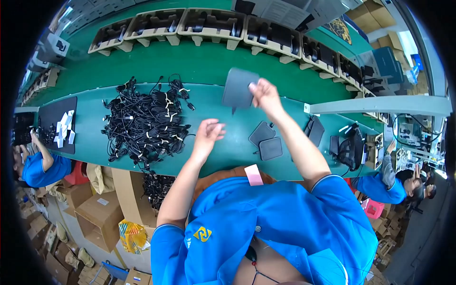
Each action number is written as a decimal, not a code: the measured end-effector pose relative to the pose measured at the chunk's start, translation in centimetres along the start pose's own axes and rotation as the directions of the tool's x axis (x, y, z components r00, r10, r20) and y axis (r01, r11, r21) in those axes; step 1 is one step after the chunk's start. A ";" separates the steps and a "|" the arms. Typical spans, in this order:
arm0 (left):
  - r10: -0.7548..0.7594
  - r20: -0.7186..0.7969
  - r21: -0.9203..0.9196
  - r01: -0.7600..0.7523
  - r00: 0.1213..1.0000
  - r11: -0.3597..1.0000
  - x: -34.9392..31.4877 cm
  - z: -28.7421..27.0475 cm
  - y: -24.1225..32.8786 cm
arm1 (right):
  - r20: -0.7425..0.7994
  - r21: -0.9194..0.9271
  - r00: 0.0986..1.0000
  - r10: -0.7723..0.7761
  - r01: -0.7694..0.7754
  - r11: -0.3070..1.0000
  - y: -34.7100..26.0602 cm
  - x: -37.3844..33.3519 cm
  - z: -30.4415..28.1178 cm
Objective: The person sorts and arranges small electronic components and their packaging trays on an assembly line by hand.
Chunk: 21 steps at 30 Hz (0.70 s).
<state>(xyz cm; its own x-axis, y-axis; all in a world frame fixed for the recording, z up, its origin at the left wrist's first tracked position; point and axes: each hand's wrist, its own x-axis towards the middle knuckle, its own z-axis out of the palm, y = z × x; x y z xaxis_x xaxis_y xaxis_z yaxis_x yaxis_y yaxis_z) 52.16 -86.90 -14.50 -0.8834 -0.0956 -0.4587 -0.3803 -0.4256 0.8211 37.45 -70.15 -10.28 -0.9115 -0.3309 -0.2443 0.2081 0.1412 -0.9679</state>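
My right hand (pixel 266 97) pinches the right edge of a dark grey square pad (pixel 240 90) with rounded corners, lifted over the green table. A short dark stub sticks out below the pad, whose outline is slightly blurred. To the left and lower, my left hand (pixel 209 136) hovers with fingers loosely bent and apart; nothing shows in it. Beside it lies a large heap of black cables (pixel 147 123), many bound with pale ties. Two similar pads, one (pixel 260 133) partly under the other (pixel 271 148), rest below my right forearm.
More dark flat pieces (pixel 314 130) lie right of my forearm, near a black cable bundle (pixel 350 148). Beige moulded trays (pixel 212 29) holding black parts line the far side. A grey metal bar (pixel 380 105) crosses at right. Co-workers sit at both sides; cardboard boxes (pixel 98 216) stand below left.
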 end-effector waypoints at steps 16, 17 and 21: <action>-0.024 -0.363 0.232 0.115 0.931 0.966 -5.8 -4.9 -7.5 | -0.340 -0.150 0.937 -0.084 0.034 0.988 -4.2 25.3 0.0; -0.002 -0.380 0.246 0.102 0.925 0.964 -6.0 -4.9 -7.6 | -0.334 -0.212 0.940 -0.063 -0.009 0.977 -3.9 26.0 0.8; 0.086 -0.403 0.310 0.047 0.911 0.950 -5.2 -5.1 -6.4 | -0.285 -0.816 0.900 -0.330 -0.047 0.577 -0.6 32.0 -2.5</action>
<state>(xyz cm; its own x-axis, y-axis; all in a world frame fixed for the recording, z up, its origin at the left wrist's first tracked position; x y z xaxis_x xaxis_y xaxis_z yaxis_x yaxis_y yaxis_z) 60.60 -88.27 -19.11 -0.7276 -0.4864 -0.4838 -0.4872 -0.1301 0.8635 7.28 -78.47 -17.33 -0.9901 -0.0784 0.1163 -0.1264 0.8579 -0.4980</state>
